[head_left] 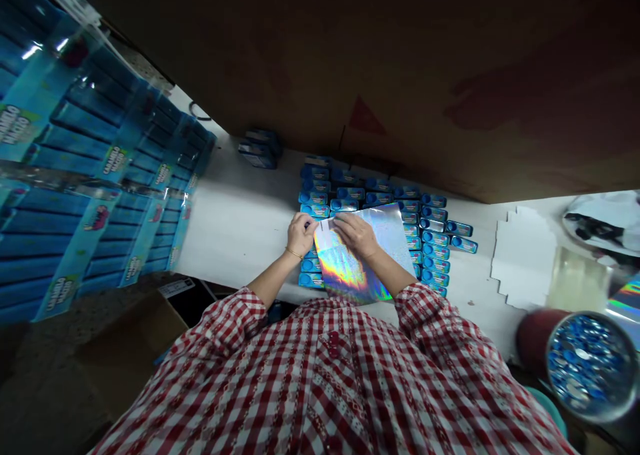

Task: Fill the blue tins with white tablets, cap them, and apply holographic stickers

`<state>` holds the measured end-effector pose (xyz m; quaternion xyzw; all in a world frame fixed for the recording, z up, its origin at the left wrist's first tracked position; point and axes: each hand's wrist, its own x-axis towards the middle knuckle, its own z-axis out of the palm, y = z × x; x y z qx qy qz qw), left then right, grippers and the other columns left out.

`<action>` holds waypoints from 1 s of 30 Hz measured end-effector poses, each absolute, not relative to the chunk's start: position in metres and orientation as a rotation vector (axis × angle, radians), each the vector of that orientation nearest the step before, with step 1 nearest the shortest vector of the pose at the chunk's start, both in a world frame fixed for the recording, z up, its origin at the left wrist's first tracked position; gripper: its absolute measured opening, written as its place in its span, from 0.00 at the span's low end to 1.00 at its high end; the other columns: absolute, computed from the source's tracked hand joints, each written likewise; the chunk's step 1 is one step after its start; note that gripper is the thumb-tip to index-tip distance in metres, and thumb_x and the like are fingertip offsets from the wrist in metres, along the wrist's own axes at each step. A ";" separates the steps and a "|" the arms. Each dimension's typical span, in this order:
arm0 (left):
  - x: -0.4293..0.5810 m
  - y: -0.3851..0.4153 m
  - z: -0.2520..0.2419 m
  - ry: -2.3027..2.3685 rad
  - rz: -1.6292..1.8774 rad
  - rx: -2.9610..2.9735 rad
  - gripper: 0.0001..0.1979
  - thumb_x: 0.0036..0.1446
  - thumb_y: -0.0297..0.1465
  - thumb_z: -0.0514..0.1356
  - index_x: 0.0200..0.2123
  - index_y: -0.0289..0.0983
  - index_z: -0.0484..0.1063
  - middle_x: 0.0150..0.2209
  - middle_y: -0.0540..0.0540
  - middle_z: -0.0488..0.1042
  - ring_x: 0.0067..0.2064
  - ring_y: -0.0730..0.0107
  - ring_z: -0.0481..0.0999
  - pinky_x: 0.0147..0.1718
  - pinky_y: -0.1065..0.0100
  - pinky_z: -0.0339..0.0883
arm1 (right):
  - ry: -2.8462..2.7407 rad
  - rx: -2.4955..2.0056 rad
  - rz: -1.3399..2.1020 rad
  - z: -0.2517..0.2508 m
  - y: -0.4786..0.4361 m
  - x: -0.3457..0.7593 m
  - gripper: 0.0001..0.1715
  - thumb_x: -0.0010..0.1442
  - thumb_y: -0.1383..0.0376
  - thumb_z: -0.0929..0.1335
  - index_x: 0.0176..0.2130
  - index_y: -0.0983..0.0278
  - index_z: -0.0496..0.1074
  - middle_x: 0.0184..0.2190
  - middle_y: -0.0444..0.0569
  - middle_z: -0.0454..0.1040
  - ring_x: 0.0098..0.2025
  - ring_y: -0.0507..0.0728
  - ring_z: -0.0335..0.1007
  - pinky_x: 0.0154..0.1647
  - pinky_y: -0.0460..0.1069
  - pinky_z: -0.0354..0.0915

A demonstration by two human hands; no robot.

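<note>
A shiny rainbow-reflecting sheet (387, 242) lies tilted over rows of small blue packs (435, 252) on the white table. My left hand (300, 235) is closed at the sheet's upper left corner, thumb and fingers pinched together. Close by, my right hand (357, 234) has its fingers bent onto the sheet's top edge and appears to grip it. A small dark mark shows on the sheet between the hands. The fingertips are too small to make out fully. Several blue packs are hidden under the sheet and my hands.
Stacked clear-wrapped blue packs (100, 218) stand at the left. A large brown cardboard box (310, 62) overhangs the back. At the right are a jagged white sheet (523, 255) and a tub (537, 342) of shiny blue pieces. An open carton (125, 348) sits low at the left.
</note>
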<state>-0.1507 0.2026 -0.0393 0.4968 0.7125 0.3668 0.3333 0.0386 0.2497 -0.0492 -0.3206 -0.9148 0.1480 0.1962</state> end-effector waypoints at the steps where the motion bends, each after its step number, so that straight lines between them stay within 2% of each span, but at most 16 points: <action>1: -0.150 0.203 -0.037 1.838 0.946 1.286 0.05 0.51 0.30 0.56 0.24 0.38 0.66 0.31 0.48 0.70 0.34 0.69 0.70 0.37 0.67 0.65 | -2.545 -0.941 0.427 -0.047 0.252 0.036 0.18 0.65 0.60 0.60 0.48 0.64 0.71 0.47 0.55 0.73 0.51 0.58 0.65 0.53 0.57 0.62; 4: -0.148 0.204 -0.033 1.716 0.918 1.236 0.05 0.53 0.32 0.55 0.29 0.38 0.69 0.29 0.49 0.73 0.32 0.70 0.72 0.35 0.68 0.66 | -2.507 -1.052 0.483 -0.044 0.257 0.029 0.18 0.64 0.58 0.60 0.45 0.64 0.74 0.40 0.54 0.75 0.44 0.59 0.66 0.48 0.57 0.63; 7: -0.148 0.210 -0.031 1.584 0.857 1.240 0.06 0.49 0.32 0.60 0.31 0.37 0.73 0.30 0.47 0.76 0.34 0.66 0.75 0.37 0.67 0.67 | -2.501 -1.047 0.512 -0.046 0.259 0.025 0.18 0.65 0.59 0.60 0.41 0.62 0.76 0.34 0.52 0.76 0.38 0.57 0.67 0.42 0.54 0.64; 10: -0.148 0.217 -0.035 1.570 0.821 1.210 0.06 0.48 0.33 0.60 0.27 0.37 0.75 0.29 0.46 0.77 0.36 0.62 0.76 0.39 0.64 0.67 | -2.541 -0.961 0.438 -0.049 0.257 0.026 0.17 0.66 0.62 0.59 0.44 0.62 0.75 0.37 0.52 0.76 0.40 0.56 0.68 0.46 0.55 0.65; 14: -0.145 0.219 -0.045 1.551 0.893 1.016 0.09 0.48 0.36 0.60 0.25 0.36 0.75 0.27 0.47 0.77 0.33 0.64 0.75 0.35 0.64 0.68 | -2.571 -0.824 0.390 -0.053 0.251 0.032 0.19 0.67 0.66 0.56 0.49 0.65 0.71 0.47 0.54 0.74 0.51 0.57 0.66 0.55 0.60 0.62; 19: -0.144 0.217 -0.049 1.532 0.941 0.930 0.11 0.46 0.38 0.62 0.25 0.36 0.76 0.26 0.48 0.77 0.32 0.65 0.75 0.33 0.66 0.68 | -2.561 -0.749 0.418 -0.055 0.243 0.040 0.17 0.66 0.68 0.58 0.49 0.65 0.69 0.53 0.56 0.70 0.59 0.56 0.60 0.57 0.57 0.62; 24: -0.149 0.220 -0.043 1.668 0.863 1.109 0.07 0.48 0.35 0.61 0.26 0.38 0.76 0.28 0.47 0.78 0.35 0.63 0.76 0.38 0.65 0.68 | -2.520 -0.811 0.516 -0.038 0.242 0.044 0.14 0.65 0.64 0.60 0.43 0.64 0.72 0.49 0.54 0.73 0.53 0.55 0.66 0.53 0.54 0.65; 27: -0.151 0.222 -0.040 1.690 0.840 1.180 0.06 0.49 0.33 0.60 0.26 0.38 0.76 0.29 0.47 0.78 0.36 0.62 0.76 0.39 0.64 0.67 | -2.516 -0.925 0.548 -0.024 0.247 0.040 0.15 0.65 0.62 0.60 0.46 0.63 0.71 0.46 0.54 0.73 0.49 0.56 0.67 0.51 0.53 0.64; 30: -0.149 0.222 -0.040 1.637 0.893 1.122 0.07 0.49 0.33 0.60 0.26 0.38 0.76 0.29 0.47 0.78 0.35 0.63 0.75 0.39 0.64 0.67 | -2.590 -1.023 0.503 -0.021 0.254 0.031 0.18 0.65 0.60 0.60 0.51 0.62 0.69 0.48 0.55 0.72 0.49 0.59 0.66 0.50 0.56 0.63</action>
